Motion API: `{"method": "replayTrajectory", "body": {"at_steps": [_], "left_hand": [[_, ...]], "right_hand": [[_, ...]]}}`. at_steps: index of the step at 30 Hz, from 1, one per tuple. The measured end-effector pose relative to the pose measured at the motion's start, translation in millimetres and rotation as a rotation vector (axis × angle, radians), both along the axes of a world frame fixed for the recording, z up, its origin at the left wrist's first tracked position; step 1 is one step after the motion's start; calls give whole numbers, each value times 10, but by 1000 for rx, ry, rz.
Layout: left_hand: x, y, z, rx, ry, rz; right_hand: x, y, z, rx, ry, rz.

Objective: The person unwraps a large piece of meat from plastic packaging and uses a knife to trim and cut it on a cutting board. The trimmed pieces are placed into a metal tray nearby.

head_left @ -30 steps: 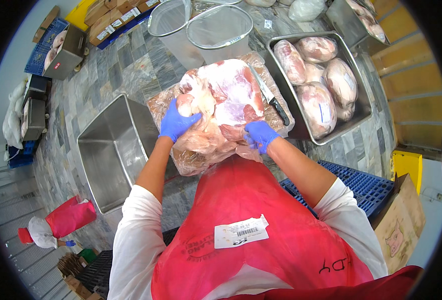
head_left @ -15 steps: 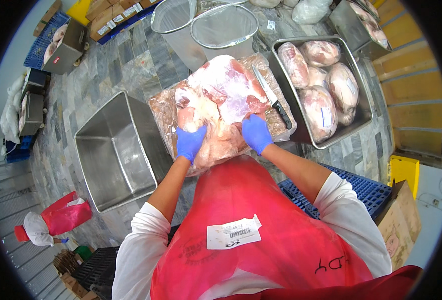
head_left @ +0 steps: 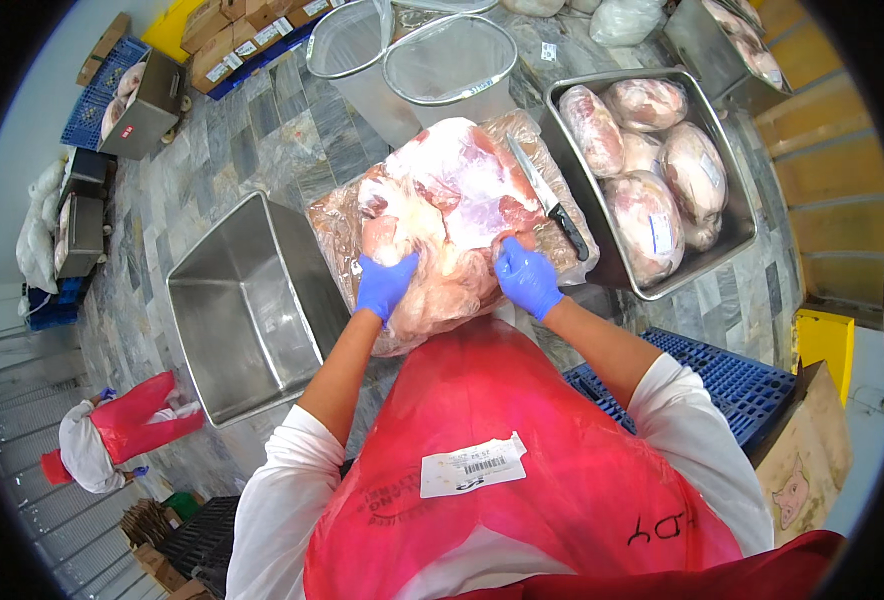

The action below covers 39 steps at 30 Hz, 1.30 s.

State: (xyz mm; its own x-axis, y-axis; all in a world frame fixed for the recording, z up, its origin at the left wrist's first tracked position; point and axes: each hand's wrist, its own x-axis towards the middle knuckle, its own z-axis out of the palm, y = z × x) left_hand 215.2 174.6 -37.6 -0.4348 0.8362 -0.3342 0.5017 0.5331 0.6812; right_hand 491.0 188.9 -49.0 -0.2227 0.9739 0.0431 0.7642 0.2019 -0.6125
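Observation:
A large slab of raw meat (head_left: 462,185), pink with pale fat, is spread on a surface covered in clear plastic (head_left: 328,232) before me. My left hand (head_left: 386,286), in a blue glove, is closed on its near left edge, thumb on top and the other fingers partly hidden. On the near right edge, my right hand (head_left: 528,278), gloved alike, pinches the meat between thumb and fingers. A knife (head_left: 548,198) with a black handle lies on the plastic right of the meat, its handle toward me, untouched by either hand.
A deep steel bin (head_left: 224,345) stands at the left. Another steel bin (head_left: 745,235) at the right holds several wrapped meat pieces (head_left: 644,225). Beyond the meat are clear plastic-lined containers (head_left: 449,75). A blue pallet (head_left: 707,375) is low right; a co-worker (head_left: 112,430) is far left.
My right hand has turned slightly and shifted a little outward at the meat's edge. My left hand keeps its hold. The co-worker's body and arms have changed position.

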Motion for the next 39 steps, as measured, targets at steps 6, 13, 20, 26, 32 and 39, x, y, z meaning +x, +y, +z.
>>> {"method": "replayTrajectory", "body": {"at_steps": [6,13,20,26,32,39], "left_hand": [[453,114,458,321,452,-225],[377,234,421,377,609,-446],[178,303,222,640,381,-437],[-296,476,31,502,169,-79],[-226,426,457,719,393,-285],[162,-113,928,-271,189,-586]], "right_hand": [[-11,-131,38,13,-13,104],[-63,-251,26,46,40,268],[-15,-275,174,-150,204,379],[87,-255,383,-273,228,540],[-197,-287,573,-365,161,626],[-493,-237,522,-509,200,721]]}}
